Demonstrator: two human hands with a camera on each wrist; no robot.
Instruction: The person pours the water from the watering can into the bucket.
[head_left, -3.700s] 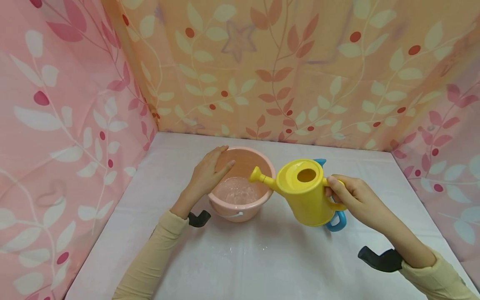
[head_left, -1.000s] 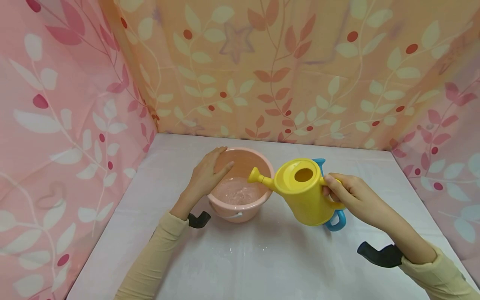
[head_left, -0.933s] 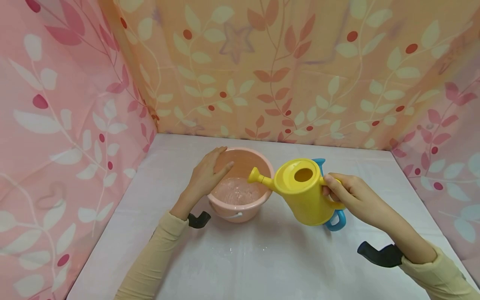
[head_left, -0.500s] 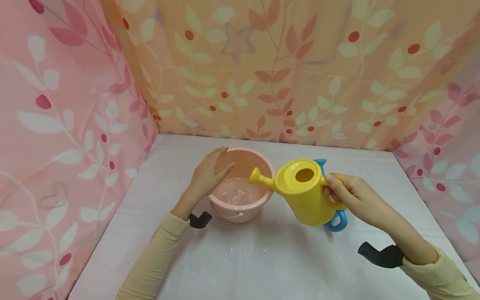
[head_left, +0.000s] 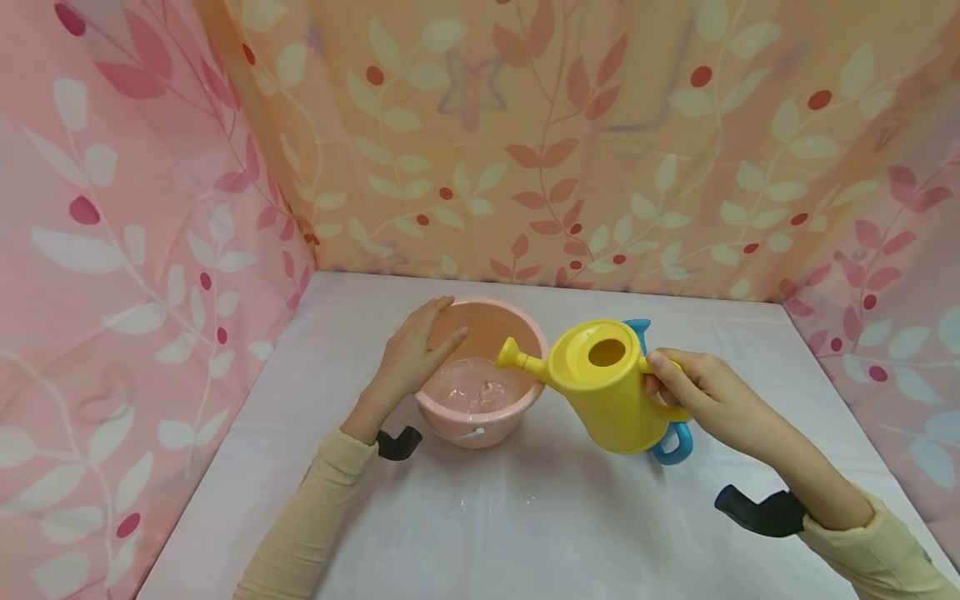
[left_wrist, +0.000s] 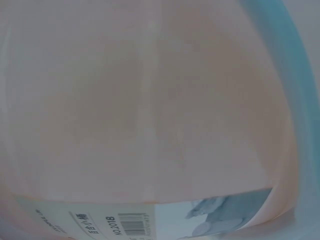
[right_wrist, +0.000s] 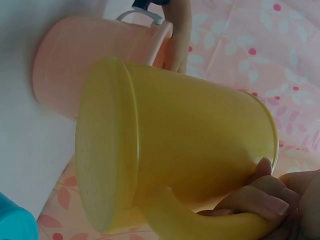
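A yellow watering can (head_left: 611, 408) hangs in the air, tipped toward the bucket; my right hand (head_left: 708, 396) grips its handle. In the right wrist view, fingers (right_wrist: 260, 200) curl round that handle. The can's rose (head_left: 508, 352) sits over the inside of a pink bucket (head_left: 480, 429). Water (head_left: 476, 387) in the bucket is rippled below the rose; a stream is hard to make out. My left hand (head_left: 408, 350) rests along the bucket's left rim, fingers fairly straight, thumb over the inside. The left wrist view shows only the bucket's wall (left_wrist: 145, 110) and label, close up.
Partly hidden behind the yellow can is a blue object with a handle (head_left: 677, 446) and a flared spout, seemingly another watering can. Drops (head_left: 530, 500) lie on the white tabletop (head_left: 562, 542). Patterned cloth walls (head_left: 480, 150) enclose the left, back and right.
The ripples in the water have changed shape. Both hands, the bucket and the tipped watering can stay nearly where they were; the head view shifts slightly.
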